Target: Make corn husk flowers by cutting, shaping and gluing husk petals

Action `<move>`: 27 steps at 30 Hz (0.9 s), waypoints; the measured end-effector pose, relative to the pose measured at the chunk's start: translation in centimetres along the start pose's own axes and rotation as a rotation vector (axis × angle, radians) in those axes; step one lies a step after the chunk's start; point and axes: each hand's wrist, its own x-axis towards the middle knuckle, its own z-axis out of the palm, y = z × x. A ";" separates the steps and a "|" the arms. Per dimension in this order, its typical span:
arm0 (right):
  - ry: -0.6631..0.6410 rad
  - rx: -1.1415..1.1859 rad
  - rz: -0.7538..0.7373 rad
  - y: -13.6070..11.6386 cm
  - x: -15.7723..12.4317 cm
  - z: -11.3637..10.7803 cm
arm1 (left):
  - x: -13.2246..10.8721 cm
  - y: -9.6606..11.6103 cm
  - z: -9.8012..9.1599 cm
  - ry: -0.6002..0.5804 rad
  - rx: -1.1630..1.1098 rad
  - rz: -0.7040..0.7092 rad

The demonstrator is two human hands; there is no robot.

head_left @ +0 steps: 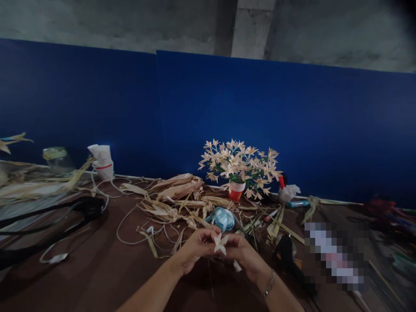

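Note:
Between my two hands, low in the middle of the head view, is a small pale star-shaped flower (220, 244). My left hand (198, 246) has its fingers closed at the flower's left side. From the right, my right hand (242, 253) pinches it, with a bracelet (269, 284) on that wrist. A thin stem or wire seems to hang below the hands. Just beyond the fingers lies a roll of light-blue ribbon (224, 218). Behind that stands a red-and-white cup (237, 190) full of similar pale flowers (238, 160).
Dried corn husks (175, 188) are heaped behind my hands, with a white cord (121, 234) looping at left. A black glue gun (289, 255) lies at right beside a blurred patch. A glass jar (60, 161) and a wrapped white cup (103, 162) stand before the blue partition (260, 104).

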 end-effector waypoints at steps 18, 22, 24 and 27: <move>0.001 -0.011 -0.066 0.0 0.2 0.0 | 0.2 -0.5 0.0 0.058 -0.026 0.040; 0.012 0.020 -0.052 -0.2 0.0 0.1 | -0.1 0.0 0.2 0.041 0.009 -0.008; 0.002 0.032 -0.032 -0.1 0.0 -0.1 | -0.3 0.3 0.3 0.000 0.010 -0.017; -0.002 0.037 -0.007 0.2 0.1 -0.3 | -0.3 0.5 0.4 -0.017 0.001 -0.020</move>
